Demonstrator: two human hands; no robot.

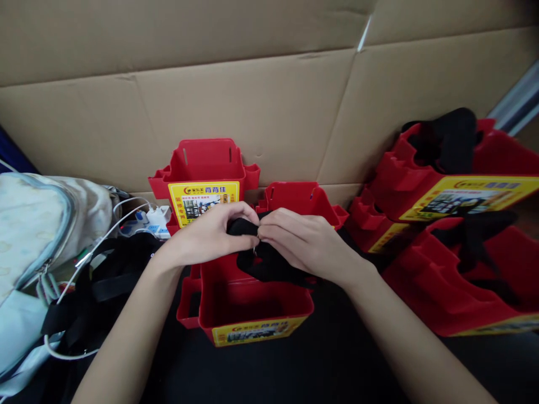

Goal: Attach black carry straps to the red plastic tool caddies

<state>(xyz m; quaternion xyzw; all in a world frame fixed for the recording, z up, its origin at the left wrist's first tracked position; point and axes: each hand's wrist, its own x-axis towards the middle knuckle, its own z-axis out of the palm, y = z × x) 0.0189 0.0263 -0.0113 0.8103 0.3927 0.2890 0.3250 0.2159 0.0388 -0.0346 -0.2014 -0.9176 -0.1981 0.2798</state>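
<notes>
My left hand (219,235) pinches one end of a black strap (272,264), thumb and forefinger closed on it. Opposite, my right hand (305,241) has its bent fingertips pressed on the same strap, meeting the left thumb. A small shiny bit, perhaps a ring or buckle, shows by the fingertips; its shape is unclear. Under both hands stands a red plastic tool box (303,311) with a yellow picture label (259,332) on its front. The strap lies over this box's back edge, and where it attaches is hidden.
Two more red boxes, one upright (206,160) and one partly covered (290,193), stand behind. Stacked red boxes (421,269) with black straps are at right. Left are a pale bag (33,224), a power strip (158,219), white cable and black straps (113,269). Cardboard (236,112) walls the back.
</notes>
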